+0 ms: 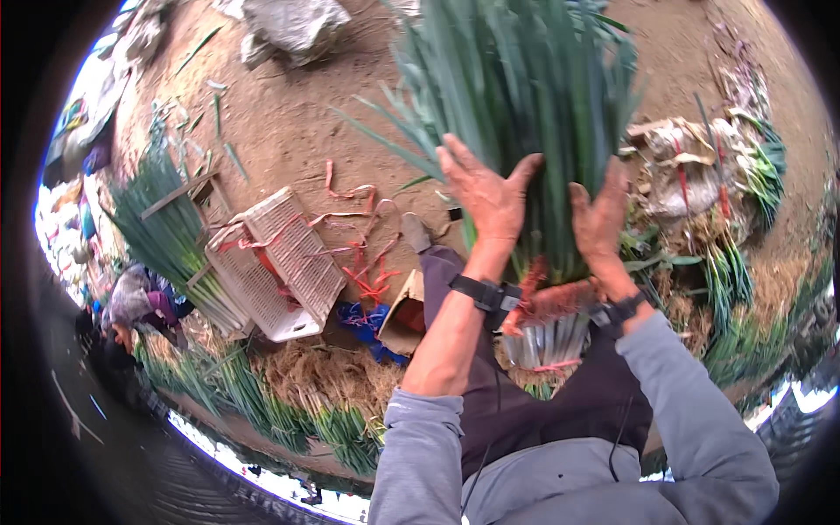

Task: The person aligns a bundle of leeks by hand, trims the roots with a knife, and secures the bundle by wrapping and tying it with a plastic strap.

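A large bundle of leeks (525,87) lies in front of me, its long green leaves fanning away and its white stems between my thighs. Red tape is wound round its lower part. Flat against the left side of the leaves lies my left hand (490,197), thumb stretched out and fingers extended. My right hand (604,219) rests along the right side, fingers pointing away from me and thumb apart. Leaves fill the space between the two hands. Each wrist wears a black strap with a small device.
To the left lies a pale plastic basket (297,254) with red tape strips (372,271) beside it, then another leek bundle (166,210). White sacks (293,26) lie at the far side. More tied leeks (682,175) sit at right. A person (140,302) crouches at far left.
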The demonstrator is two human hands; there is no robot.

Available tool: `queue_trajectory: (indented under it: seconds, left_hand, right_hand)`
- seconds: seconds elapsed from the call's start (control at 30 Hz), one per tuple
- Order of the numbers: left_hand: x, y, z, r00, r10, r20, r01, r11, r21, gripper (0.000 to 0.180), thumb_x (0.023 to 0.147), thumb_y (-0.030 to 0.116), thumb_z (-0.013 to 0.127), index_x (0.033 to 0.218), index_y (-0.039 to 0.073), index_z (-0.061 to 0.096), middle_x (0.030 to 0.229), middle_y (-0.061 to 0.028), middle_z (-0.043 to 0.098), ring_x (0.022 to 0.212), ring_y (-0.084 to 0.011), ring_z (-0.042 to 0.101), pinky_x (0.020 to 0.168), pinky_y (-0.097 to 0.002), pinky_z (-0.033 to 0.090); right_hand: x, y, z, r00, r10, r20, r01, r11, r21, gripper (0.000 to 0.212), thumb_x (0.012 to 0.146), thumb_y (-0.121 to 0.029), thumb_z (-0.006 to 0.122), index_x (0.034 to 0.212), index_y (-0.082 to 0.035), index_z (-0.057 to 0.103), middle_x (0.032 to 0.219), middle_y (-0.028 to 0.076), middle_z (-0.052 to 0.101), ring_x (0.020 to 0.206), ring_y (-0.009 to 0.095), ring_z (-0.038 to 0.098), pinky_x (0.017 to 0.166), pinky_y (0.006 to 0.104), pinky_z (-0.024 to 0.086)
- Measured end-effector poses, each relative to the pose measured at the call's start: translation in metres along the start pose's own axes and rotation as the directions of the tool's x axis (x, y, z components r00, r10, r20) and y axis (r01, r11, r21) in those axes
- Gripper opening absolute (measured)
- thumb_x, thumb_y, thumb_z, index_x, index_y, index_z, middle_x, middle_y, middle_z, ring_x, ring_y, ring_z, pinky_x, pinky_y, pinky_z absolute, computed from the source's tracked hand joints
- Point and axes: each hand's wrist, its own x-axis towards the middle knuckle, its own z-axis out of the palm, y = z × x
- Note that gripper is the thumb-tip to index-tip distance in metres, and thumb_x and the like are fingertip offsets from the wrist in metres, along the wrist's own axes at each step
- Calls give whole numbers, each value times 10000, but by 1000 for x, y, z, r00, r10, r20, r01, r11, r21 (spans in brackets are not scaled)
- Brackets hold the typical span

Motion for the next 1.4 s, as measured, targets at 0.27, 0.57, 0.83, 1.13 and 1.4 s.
queue_trajectory:
  seconds: [0.27, 0.57, 0.83, 1.13, 1.4]
  left_hand:
    - [58, -5, -72, 999, 46, -20, -49, 823, -566, 951, 927, 617, 638, 1487, -102, 364, 1477, -282, 382, 1408, -383, 370, 1186, -438, 294]
    - [13, -346, -71, 841, -534, 87, 529, 779, -336, 480, 970, 342, 647, 1242, -54, 640, 1221, -255, 674, 1127, -357, 662, 982, -414, 505]
    - [-3, -507, 30, 780, -620, 78, 625, 772, -116, 467, 906, 315, 730, 1153, -77, 676, 1089, -291, 702, 1047, -379, 684, 929, -438, 527]
    - [65, -525, 90, 674, -732, 100, 730, 680, 61, 401, 860, 373, 767, 1089, 48, 719, 1145, -238, 619, 1090, -402, 624, 972, -455, 493]
    - [17, -417, 59, 864, -496, 87, 492, 796, -352, 337, 1026, 301, 544, 1148, -3, 624, 883, -204, 688, 829, -350, 678, 766, -439, 514]
  right_hand:
    - [-11, -44, -2, 971, -237, -23, 233, 966, -109, 861, 997, -603, 508, 1550, 27, 309, 1550, 294, 349, 1456, 431, 320, 1210, 501, 222]
    - [7, -25, 40, 943, -328, -61, 327, 945, -21, 601, 1064, -352, 476, 1536, 0, 355, 1551, 196, 397, 1440, 352, 360, 1199, 454, 252]
    - [-6, 32, 25, 925, -380, -5, 378, 918, 117, 609, 1077, -394, 373, 1508, 36, 374, 1555, 197, 396, 1456, 345, 350, 1221, 457, 229]
    - [-9, 34, 14, 905, -418, 79, 423, 904, -58, 609, 1075, -391, 386, 1511, 35, 370, 1545, 197, 397, 1457, 342, 347, 1221, 460, 228]
    - [-8, 38, -1, 873, -476, 111, 488, 860, -151, 609, 1074, -388, 397, 1513, 33, 366, 1536, 197, 398, 1458, 340, 345, 1221, 463, 228]
